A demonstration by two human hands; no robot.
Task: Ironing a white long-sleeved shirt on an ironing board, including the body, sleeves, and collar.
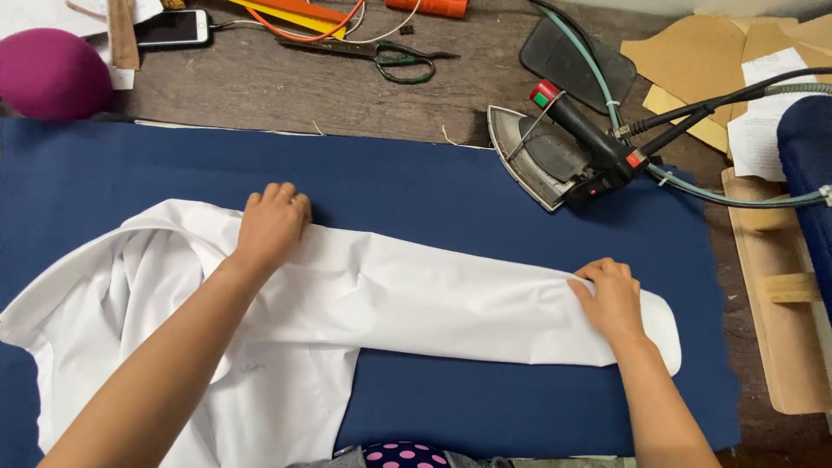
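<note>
A white shirt [416,303] lies on a dark blue ironing cloth [485,199], its sleeve stretched out to the right. My left hand [270,223] presses flat on the shoulder end of the sleeve, fingers curled at its far edge. My right hand [613,296] pinches the sleeve near the cuff [663,325], where the fabric gathers in small folds. A steam iron [563,147] with a black handle rests tipped on its side at the cloth's far right edge, apart from both hands.
Scissors [390,56], a phone [172,28] and orange rulers [290,12] lie on the wooden table behind. A magenta padded ham [48,71] sits far left. Cardboard patterns [702,61], papers and a wooden board [780,347] fill the right side. The iron's hose [737,201] trails right.
</note>
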